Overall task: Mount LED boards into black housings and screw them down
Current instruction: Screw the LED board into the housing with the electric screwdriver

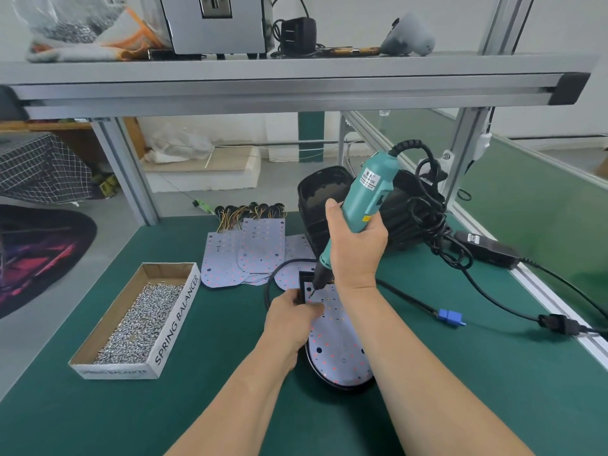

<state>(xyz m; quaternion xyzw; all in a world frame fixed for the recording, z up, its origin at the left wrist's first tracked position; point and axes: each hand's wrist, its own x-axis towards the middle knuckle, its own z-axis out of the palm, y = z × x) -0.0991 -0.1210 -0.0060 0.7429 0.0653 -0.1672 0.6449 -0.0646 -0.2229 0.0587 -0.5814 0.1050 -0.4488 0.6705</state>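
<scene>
Hands on work: right hand [357,240] around screwdriver [358,205], left hand [291,319] pinching LED board [335,337].

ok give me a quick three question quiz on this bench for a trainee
1. True or false: the right hand grips the teal screwdriver with its bit down on the LED board.
2. Where is the box of screws? A) on the mat, left of the black housing that the left hand holds; B) on the upper shelf; C) on the floor.
3. Fill in: the loose pile behind the work, left of the stacked housings, is spare ___.
Key: 1 true; 2 A; 3 LED boards.
</scene>
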